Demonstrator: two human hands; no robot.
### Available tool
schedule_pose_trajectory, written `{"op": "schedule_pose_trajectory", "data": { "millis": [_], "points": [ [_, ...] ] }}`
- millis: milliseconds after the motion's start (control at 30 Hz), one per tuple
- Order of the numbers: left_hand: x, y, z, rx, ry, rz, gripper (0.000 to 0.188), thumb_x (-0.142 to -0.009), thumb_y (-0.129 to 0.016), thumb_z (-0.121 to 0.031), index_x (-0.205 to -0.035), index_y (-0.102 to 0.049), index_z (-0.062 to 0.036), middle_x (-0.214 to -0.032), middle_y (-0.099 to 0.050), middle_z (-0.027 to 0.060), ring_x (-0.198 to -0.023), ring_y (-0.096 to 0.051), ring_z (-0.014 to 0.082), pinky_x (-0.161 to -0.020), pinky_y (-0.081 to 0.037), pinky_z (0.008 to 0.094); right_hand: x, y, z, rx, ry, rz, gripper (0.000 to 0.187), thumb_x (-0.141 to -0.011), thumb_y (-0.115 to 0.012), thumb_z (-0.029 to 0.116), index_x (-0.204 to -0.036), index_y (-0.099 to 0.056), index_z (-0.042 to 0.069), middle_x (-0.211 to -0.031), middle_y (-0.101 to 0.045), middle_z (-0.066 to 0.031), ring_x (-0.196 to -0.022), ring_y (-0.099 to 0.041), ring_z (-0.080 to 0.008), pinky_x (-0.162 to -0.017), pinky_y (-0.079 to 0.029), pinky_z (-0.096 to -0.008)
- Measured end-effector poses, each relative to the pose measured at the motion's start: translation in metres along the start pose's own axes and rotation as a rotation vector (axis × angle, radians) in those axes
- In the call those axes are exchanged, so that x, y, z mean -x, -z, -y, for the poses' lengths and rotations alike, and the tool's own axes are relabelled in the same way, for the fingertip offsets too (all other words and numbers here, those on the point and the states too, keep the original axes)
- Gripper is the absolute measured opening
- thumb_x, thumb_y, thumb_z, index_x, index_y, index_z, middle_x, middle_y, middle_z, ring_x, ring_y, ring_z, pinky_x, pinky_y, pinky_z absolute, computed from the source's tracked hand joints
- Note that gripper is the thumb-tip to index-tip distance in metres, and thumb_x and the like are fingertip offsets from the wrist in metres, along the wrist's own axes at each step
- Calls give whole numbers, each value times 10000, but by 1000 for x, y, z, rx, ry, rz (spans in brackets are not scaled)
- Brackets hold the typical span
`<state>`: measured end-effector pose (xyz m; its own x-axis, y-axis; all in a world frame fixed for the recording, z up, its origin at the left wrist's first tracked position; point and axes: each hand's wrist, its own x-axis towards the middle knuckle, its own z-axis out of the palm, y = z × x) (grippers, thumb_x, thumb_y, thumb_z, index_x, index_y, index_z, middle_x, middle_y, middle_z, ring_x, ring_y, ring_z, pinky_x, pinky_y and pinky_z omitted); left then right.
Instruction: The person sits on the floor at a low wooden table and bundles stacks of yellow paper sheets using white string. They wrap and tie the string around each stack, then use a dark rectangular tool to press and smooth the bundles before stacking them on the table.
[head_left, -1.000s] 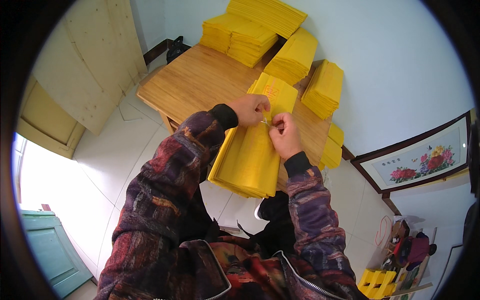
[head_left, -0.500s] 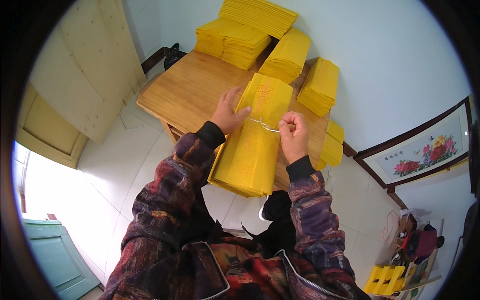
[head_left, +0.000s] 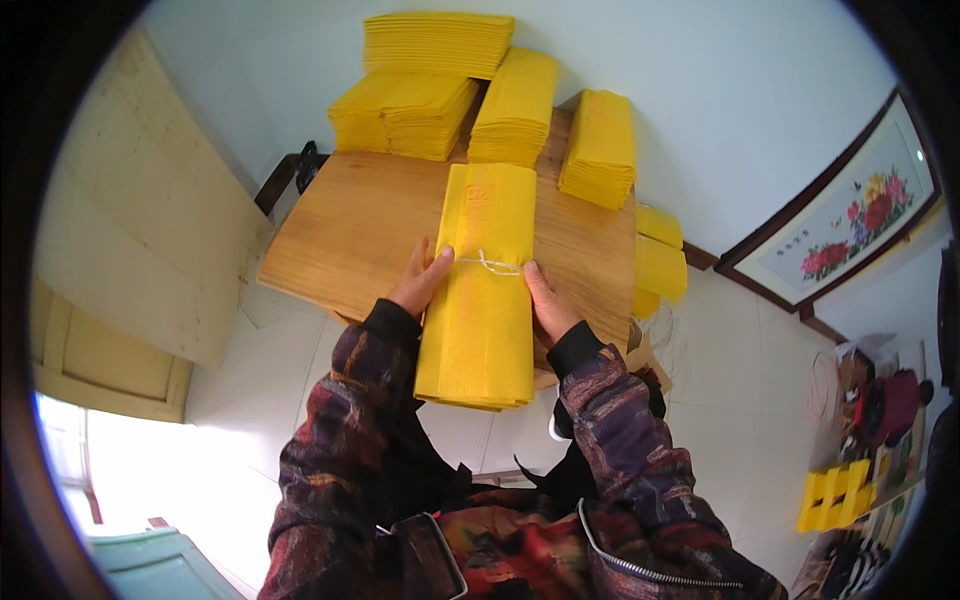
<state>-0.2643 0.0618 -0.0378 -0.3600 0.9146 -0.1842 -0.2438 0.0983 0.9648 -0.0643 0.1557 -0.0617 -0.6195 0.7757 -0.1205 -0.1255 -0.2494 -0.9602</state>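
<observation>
A thick bundle of folded yellow paper [head_left: 480,340] lies lengthwise before me, its near end jutting past the table's front edge. White string [head_left: 487,263] circles its middle, tied on top. My left hand [head_left: 422,280] grips the bundle's left side, thumb on the upper edge beside the string. On the opposite side my right hand [head_left: 550,303] holds it the same way, thumb up near the string and the other fingers hidden along the side. Both hands press the bundle between them.
The wooden table [head_left: 350,230] carries several yellow paper stacks [head_left: 405,110] at its back, against the wall. More yellow bundles [head_left: 660,265] stand lower, beyond its right edge. A framed flower picture [head_left: 840,215] leans at the right. Shelves with a yellow rack [head_left: 838,497] are at the far right.
My right hand has let go of the string and moved down to the bundle's right side. My left hand has slid from the top to the left side. The bundle now lies straighter.
</observation>
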Motion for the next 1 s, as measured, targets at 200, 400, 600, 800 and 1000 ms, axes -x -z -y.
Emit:
{"op": "schedule_pose_trajectory", "data": {
  "millis": [200, 400, 600, 800, 1000],
  "points": [
    [-5, -1, 7, 105, -40, 150, 646, -857, -617, -304, -1299, -310, 54, -1143, -539, 166, -1005, -550, 185, -840, -466, 290, -3, -10, 9, 72, 142, 66, 636, -908, -475, 489, -1233, -442, -56, -1171, -544, -137, -1060, -508, -208, -920, -390, -303],
    [38, -10, 6, 256, 5, 188, 642, -851, -602, -163, -1372, -253, -28, -1231, -490, 146, -1063, -539, 223, -883, -465, 325, 31, -14, 22, -57, 30, 117, 557, -898, -557, 337, -1293, -400, -22, -1223, -512, -120, -1104, -489, -175, -928, -407, -298],
    [75, -32, -5, 251, 8, 234, 688, -851, -622, -184, -1395, -212, -81, -1271, -453, 126, -1129, -487, 230, -915, -450, 356, 70, -24, 41, -85, 22, 52, 594, -815, -669, 276, -1271, -429, -20, -1173, -558, -116, -1054, -533, -183, -910, -428, -313],
    [77, -69, -108, 92, -495, 309, 854, -766, -727, -282, -1394, -186, -74, -1287, -434, 129, -1161, -458, 242, -955, -417, 365, 65, -28, 148, 47, 556, 165, 838, -785, -701, 309, -1384, -211, -12, -1307, -420, -146, -1181, -434, -233, -979, -379, -329],
    [71, -86, -166, -92, -797, 278, 857, -667, -810, -321, -1297, -310, -26, -1183, -507, 110, -1081, -516, 222, -930, -427, 358, 67, -26, 220, 328, 938, 212, 1068, -685, -768, 449, -1407, -129, -10, -1345, -365, -175, -1267, -338, -265, -1037, -307, -334]
  ]
}}
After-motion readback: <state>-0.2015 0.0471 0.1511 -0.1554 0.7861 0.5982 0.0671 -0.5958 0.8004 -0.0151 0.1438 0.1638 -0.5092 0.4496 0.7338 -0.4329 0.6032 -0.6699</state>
